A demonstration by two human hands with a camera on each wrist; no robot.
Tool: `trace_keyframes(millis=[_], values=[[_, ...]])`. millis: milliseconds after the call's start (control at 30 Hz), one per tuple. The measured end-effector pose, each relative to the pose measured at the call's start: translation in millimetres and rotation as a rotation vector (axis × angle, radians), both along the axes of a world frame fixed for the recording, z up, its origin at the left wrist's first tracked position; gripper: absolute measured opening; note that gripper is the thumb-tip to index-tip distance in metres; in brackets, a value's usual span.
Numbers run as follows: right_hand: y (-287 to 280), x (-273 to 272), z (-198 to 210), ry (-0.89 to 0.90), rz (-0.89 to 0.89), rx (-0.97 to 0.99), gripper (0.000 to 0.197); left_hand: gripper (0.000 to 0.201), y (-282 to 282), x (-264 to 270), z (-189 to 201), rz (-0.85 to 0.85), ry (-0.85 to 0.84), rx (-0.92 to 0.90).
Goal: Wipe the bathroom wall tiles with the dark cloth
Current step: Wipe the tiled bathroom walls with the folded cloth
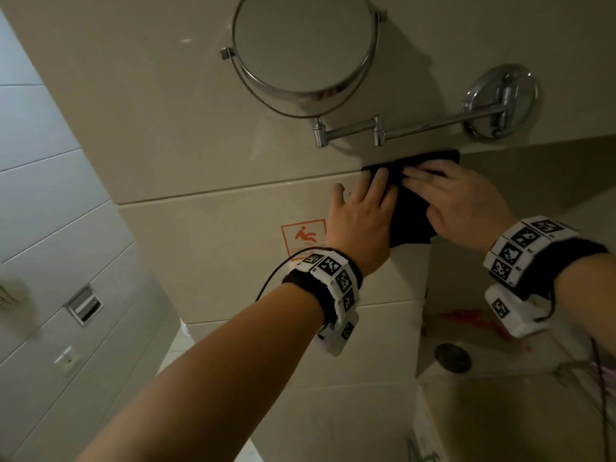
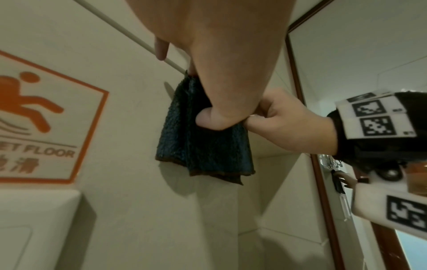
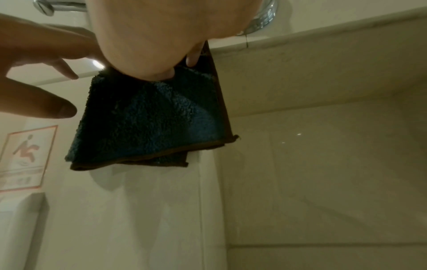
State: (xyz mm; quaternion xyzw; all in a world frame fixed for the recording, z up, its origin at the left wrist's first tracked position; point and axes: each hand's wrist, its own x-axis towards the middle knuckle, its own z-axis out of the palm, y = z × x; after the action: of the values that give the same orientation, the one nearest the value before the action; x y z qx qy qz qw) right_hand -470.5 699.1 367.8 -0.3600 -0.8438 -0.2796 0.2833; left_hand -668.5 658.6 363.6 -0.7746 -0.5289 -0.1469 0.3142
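Observation:
A folded dark blue cloth (image 1: 411,218) with a brown hem lies against the beige wall tiles (image 1: 200,145), just under the mirror's arm. My left hand (image 1: 366,195) lies flat with straight fingers, partly on the cloth's left edge and partly on bare tile. My right hand (image 1: 443,191) presses flat on the cloth's upper right part. In the left wrist view the cloth (image 2: 203,149) hangs below my left hand (image 2: 219,73), whose thumb rests on it beside the right hand (image 2: 289,127). The right wrist view shows the cloth (image 3: 150,124) under my right hand (image 3: 161,36).
A round chrome mirror (image 1: 305,45) on a folding arm (image 1: 416,128) juts from the wall just above the hands. An orange wet-floor sticker (image 1: 303,236) sits left of the cloth. The wall turns an inner corner at right. Below right are a drain (image 1: 453,356) and a red smear (image 1: 473,320).

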Motion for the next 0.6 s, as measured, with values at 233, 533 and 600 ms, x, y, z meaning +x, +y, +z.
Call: trace_keyframes(millis=[233, 533, 600], values=[[0, -11, -7, 0.078, -0.013, 0.065, 0.049, 0.071, -1, -10, 5, -0.018, 0.061, 0.028], [-8, -45, -9, 0.104, -0.046, 0.041, 0.051, 0.069, -5, -42, 2, -0.026, 0.048, 0.049], [-9, -57, -9, 0.103, -0.032, 0.047, 0.050, 0.067, -6, -54, 1, -0.019, 0.051, 0.057]])
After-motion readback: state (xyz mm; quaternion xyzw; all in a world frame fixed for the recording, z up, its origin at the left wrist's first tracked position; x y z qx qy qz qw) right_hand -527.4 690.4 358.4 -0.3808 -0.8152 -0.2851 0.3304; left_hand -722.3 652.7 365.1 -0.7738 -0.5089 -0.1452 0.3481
